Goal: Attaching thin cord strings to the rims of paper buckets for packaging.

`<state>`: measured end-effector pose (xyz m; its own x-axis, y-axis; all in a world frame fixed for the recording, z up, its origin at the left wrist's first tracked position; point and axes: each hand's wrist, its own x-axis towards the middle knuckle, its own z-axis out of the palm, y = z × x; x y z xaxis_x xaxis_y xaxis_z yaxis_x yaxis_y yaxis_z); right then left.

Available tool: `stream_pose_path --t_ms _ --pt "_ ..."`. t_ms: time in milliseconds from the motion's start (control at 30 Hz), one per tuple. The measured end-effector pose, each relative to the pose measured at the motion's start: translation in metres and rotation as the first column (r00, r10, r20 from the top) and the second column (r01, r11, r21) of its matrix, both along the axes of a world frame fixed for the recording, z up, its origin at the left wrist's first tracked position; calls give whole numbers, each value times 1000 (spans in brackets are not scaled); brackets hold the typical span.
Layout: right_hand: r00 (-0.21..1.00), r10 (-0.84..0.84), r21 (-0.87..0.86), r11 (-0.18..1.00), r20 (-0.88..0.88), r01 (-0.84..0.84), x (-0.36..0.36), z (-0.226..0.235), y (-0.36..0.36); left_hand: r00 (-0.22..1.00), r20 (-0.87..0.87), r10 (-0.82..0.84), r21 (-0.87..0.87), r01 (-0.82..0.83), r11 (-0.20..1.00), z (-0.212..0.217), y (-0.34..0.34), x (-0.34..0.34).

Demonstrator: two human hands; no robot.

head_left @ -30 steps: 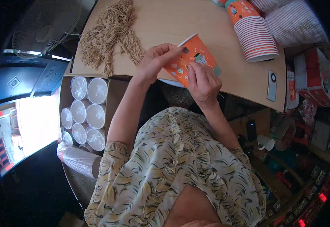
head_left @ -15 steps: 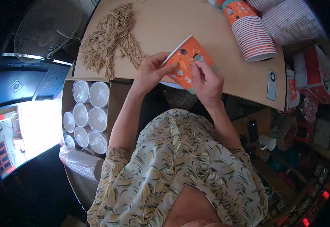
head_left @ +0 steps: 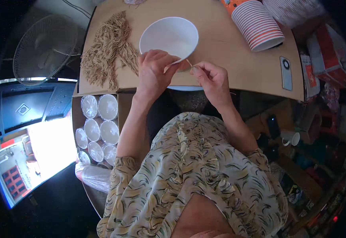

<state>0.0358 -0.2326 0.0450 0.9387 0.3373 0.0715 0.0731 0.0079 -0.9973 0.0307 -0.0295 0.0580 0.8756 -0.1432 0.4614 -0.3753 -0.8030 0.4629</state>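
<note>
A large paper cup (head_left: 171, 37) tilts over the table with its white inside toward me; a bit of its orange outside shows below the rim. My left hand (head_left: 154, 75) is closed on its near rim, thumb and fingers pinching the edge. Just right of that, my right hand (head_left: 213, 81) pinches the end of a thin tan string (head_left: 189, 62) that runs from the cup's rim. A pile of similar tan strings (head_left: 107, 47) lies to the left on the table. Beneath my hands, a pale curved rim (head_left: 187, 88) shows at the table edge.
Nested paper cups (head_left: 258, 25) lie at the far right, beside wrapped stacks (head_left: 294, 10). A phone (head_left: 286, 73) rests near the table's right edge. Left below the table, a carton holds several wrapped cup stacks (head_left: 92, 130). A fan (head_left: 46, 51) stands far left; a mug (head_left: 291, 138) sits lower right.
The cup has turned from showing its orange printed side to showing its white inside. My right hand has moved off the printed side and left, now pinching a string by the rim.
</note>
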Motion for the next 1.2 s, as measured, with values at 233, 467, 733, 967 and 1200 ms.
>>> stream_pose_path --t_ms 233,467,733,967,1200 --pt "992 -54 -74 995 116 63 -14 5 -18 994 112 -15 -191 36 981 18 -15 -19" --pt "864 64 -320 941 499 114 -28 28 -30 878 -307 -366 -742 19 670 24 -32 -40" --pt "937 35 -192 981 347 35 -38 24 -37 768 -375 -519 -816 -7 579 14 -28 -43" --pt "999 36 9 999 24 -37 -43 4 -47 810 -410 -419 -769 -60 637 11 -31 -49" --pt "984 -161 61 986 77 157 -38 -2 -45 999 3 39 -5 -39 999 20 -21 -23"
